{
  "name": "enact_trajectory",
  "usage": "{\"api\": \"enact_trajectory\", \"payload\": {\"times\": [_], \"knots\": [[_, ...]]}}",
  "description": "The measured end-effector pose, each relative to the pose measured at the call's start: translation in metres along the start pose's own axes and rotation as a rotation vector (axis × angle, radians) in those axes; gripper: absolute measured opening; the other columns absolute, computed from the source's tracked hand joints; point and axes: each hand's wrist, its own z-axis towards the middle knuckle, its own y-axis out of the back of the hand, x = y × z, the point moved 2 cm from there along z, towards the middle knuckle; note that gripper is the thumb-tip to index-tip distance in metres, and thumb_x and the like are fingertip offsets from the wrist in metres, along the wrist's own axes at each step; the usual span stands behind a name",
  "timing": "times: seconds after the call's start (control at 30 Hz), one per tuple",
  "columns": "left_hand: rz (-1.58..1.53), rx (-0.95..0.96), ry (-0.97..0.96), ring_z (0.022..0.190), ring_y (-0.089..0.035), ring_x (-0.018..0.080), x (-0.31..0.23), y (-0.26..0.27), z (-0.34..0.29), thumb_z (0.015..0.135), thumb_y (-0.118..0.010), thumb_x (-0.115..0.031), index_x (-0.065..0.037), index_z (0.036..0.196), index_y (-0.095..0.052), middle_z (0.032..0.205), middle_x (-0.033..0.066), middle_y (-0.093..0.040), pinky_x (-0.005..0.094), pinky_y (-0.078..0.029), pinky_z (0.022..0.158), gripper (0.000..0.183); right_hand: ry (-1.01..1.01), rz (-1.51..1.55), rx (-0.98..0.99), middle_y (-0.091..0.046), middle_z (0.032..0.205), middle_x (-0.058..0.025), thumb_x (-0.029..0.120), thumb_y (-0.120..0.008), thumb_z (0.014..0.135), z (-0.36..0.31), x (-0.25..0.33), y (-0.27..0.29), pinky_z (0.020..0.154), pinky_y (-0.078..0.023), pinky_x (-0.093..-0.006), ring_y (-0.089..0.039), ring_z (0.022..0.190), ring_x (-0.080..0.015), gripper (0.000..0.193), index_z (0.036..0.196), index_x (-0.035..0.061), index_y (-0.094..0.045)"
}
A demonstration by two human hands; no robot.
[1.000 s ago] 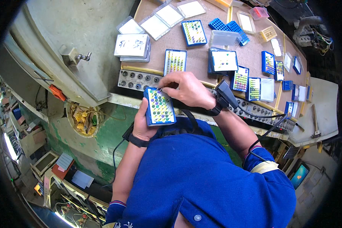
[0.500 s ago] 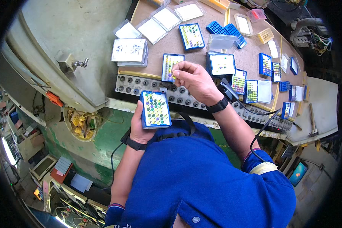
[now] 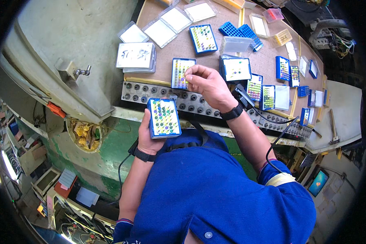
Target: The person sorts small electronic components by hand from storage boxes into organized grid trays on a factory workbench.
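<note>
left hand (image 3: 148, 136): we clamp a blue tray (image 3: 164, 118) of coloured bits.
right hand (image 3: 205, 83): fingertips pinched together over second tray (image 3: 182, 73), at 1 o'clock of the first.

Industrial workshop, worn green-painted metal machine body (image 3: 110, 150), black panel of round sockets (image 3: 158, 91), brown surface (image 3: 268, 57) strewn with blue plastic trays of small colour-ringed bits (image 3: 203, 38), grey hammer (image 3: 333, 128), tangled cables (image 3: 333, 36)

A brown workbench (image 3: 268, 65) stands beside a grey-green machine housing (image 3: 69, 36).
</note>
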Motion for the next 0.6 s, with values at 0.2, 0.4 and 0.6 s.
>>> {"api": "enact_trajectory", "payload": {"times": [0.2,0.4,0.6], "knots": [[-0.019,0.020,0.012,0.124,-0.066,0.0346,0.001,0.004,0.001,0.107,-0.049,-0.060,-0.005,0.158,-0.041,0.144,0.0211,-0.061,0.0489,-0.056,0.104,0.076,0.482,-0.898,-0.454,-0.072,0.087,-0.0070,0.006,-0.069,0.098,0.025,0.010,0.031,0.072,-0.055,-0.0294,-0.066,0.077,-0.0107,0.012,0.106,-0.0034,-0.070],[-0.002,0.043,0.004,0.126,-0.066,0.0342,0.000,0.005,0.000,0.108,-0.049,-0.059,-0.005,0.158,-0.041,0.144,0.0200,-0.061,0.0487,-0.055,0.106,0.074,0.501,-1.070,-0.444,-0.074,0.089,-0.0165,0.006,-0.070,0.094,0.036,0.008,0.036,0.076,-0.057,-0.0348,-0.073,0.079,-0.0239,0.012,0.103,-0.0022,-0.071],[-0.010,0.011,-0.011,0.126,-0.066,0.0327,-0.001,0.007,-0.001,0.108,-0.049,-0.059,-0.005,0.158,-0.042,0.144,0.0191,-0.061,0.0484,-0.056,0.106,0.074,0.542,-1.138,-0.436,-0.072,0.091,-0.0169,0.005,-0.070,0.092,0.037,0.009,0.031,0.077,-0.058,-0.0384,-0.073,0.082,-0.0294,0.011,0.101,-0.0015,-0.072]]}}
